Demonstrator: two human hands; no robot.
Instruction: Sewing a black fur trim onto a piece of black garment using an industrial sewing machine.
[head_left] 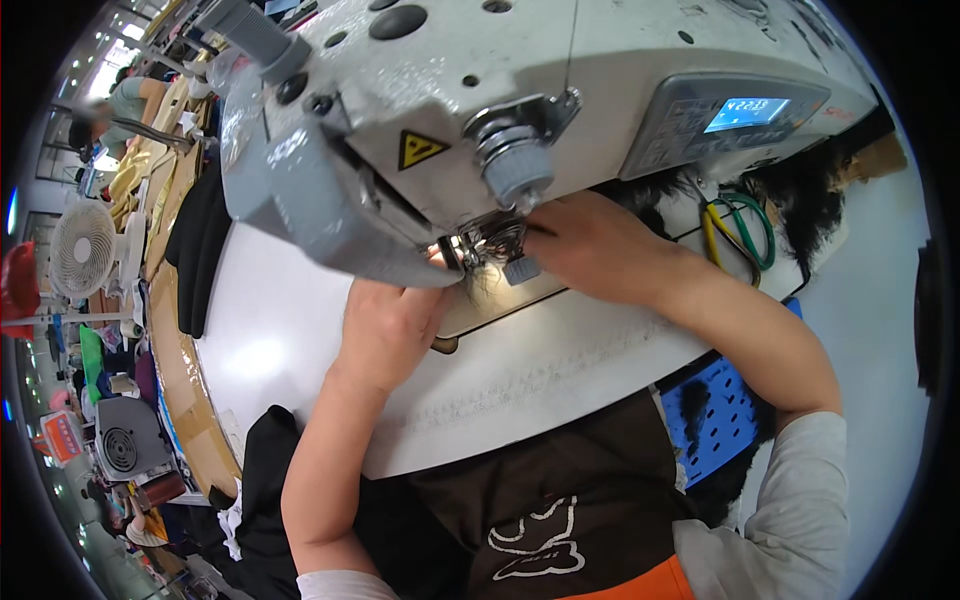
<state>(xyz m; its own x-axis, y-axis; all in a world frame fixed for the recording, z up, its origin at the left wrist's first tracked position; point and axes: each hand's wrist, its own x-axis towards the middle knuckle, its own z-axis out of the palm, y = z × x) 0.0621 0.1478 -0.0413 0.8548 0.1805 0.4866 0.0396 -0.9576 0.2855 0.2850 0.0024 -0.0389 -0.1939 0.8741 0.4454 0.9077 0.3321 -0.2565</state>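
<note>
- I am feeding a small dark furry piece [492, 268] under the needle area of the sewing machine [420, 130]; the piece is lying on the plate just below the machine head, between my two hands.
- My left hand [388, 325] is resting flat on the white table [270, 330], fingers curled toward the piece at its near edge; whether they are pinching it I cannot tell, since the machine head is hiding the tips.
- My right hand [590, 245] is reaching in from the right, fingers closed toward the piece beside the presser foot; the grip itself is hidden too.
- The hands are sitting close together, one each side of the needle.
- To do this well, I judge I should be keeping the fur combed away from the seam line, holding both fingertips clear of the needle, and guiding evenly rather than pulling.
- More black fabric [200, 240] is lying at the table's far left, well apart.
</note>
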